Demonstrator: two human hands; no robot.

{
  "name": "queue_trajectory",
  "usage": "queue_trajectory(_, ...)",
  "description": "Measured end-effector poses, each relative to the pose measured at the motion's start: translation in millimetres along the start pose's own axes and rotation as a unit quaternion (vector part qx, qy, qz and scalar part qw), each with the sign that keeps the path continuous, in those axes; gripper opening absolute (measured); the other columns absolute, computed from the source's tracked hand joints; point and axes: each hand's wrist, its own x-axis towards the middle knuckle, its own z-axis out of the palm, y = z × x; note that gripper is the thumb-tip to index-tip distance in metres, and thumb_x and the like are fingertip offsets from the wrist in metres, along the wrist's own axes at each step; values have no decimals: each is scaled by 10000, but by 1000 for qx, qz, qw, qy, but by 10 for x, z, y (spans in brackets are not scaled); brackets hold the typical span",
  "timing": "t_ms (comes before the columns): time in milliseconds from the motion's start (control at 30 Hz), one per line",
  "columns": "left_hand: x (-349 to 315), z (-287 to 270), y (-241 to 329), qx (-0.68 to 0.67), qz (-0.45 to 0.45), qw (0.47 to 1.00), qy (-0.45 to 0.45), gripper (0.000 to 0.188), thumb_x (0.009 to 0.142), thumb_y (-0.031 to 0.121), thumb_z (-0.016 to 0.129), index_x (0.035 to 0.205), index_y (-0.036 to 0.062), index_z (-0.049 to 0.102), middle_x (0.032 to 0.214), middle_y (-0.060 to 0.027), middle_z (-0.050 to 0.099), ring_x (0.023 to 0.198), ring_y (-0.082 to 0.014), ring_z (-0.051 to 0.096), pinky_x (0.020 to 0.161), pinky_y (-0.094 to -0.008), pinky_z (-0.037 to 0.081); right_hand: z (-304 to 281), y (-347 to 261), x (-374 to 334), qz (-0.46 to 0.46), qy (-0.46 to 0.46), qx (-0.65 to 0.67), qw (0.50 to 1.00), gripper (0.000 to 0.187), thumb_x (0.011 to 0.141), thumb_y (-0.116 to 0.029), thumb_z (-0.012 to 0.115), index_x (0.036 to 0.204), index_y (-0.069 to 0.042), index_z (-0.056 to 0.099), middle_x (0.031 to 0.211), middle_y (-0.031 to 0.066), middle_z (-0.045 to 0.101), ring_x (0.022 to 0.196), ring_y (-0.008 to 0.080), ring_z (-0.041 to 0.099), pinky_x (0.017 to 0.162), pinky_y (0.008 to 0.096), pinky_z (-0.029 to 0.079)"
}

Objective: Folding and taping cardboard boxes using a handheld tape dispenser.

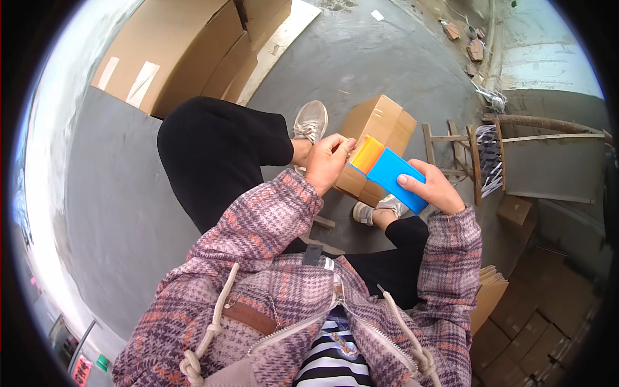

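Note:
My right hand (433, 187) grips a flat bright blue box (394, 175), its thumb lying across the top face. A yellow-orange part (367, 153) shows at the box's left end, with a thin blue edge beneath it. My left hand (329, 161) is closed in a pinch right beside that yellow-orange end. What sits between its fingertips is too small to tell. Both hands are above a closed cardboard carton (376, 122) that stands on the floor between my feet.
Large cardboard boxes (174, 51) stand at the far left. To the right are a wooden stool frame (454, 145) and a grey-sided chair or bin (548, 164). Stacked flat cardboard (490, 293) lies near my right elbow. Scraps (474, 48) litter the far right floor edge.

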Motion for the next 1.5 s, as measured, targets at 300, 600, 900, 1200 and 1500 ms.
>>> queue_trajectory(300, 31, -327, 305, 12, 39, 994, 102, 204, 896, 203, 606, 824, 16, 646, 667, 42, 543, 587, -22, 456, 517, -193, 366, -141, -118, 7, -8, -28, 26, 999, 506, 814, -478, 610, 962, 3, 554, 793, 35, 554, 738, 91, 510, 654, 234, 429)
queue_trajectory(600, 56, -599, -165, 57, -17, 987, 152, 220, 888, 209, 610, 790, 14, 637, 616, 42, 515, 538, -20, 429, 479, -191, 340, -156, 233, -20, 33, -28, -9, 999, 507, 800, -490, 619, 904, 2, 559, 762, 39, 549, 714, 95, 508, 641, 249, 431)
queue_trajectory(900, 111, -493, -676, 15, -105, 992, 70, 231, 874, 241, 612, 822, 18, 643, 644, 4, 575, 582, -61, 479, 542, -247, 395, -191, 340, -59, 61, -32, -51, 996, 455, 803, -449, 615, 871, -3, 556, 743, 30, 530, 701, 93, 487, 633, 248, 417)
queue_trajectory(1200, 175, -228, -959, -55, -77, 994, 60, 190, 888, 219, 616, 850, 35, 642, 635, 61, 514, 569, -19, 443, 520, -181, 364, -203, 502, -230, 86, -6, -73, 994, 458, 788, -456, 627, 857, -8, 557, 725, 31, 525, 689, 97, 489, 621, 254, 415)
queue_trajectory(1500, 245, -341, -1099, -22, -97, 989, 112, 231, 875, 246, 616, 838, 23, 661, 619, 33, 550, 562, -38, 464, 526, -222, 386, -100, 352, -63, 63, -2, -98, 993, 476, 798, -464, 609, 860, 5, 562, 728, 59, 548, 694, 122, 530, 607, 277, 436)
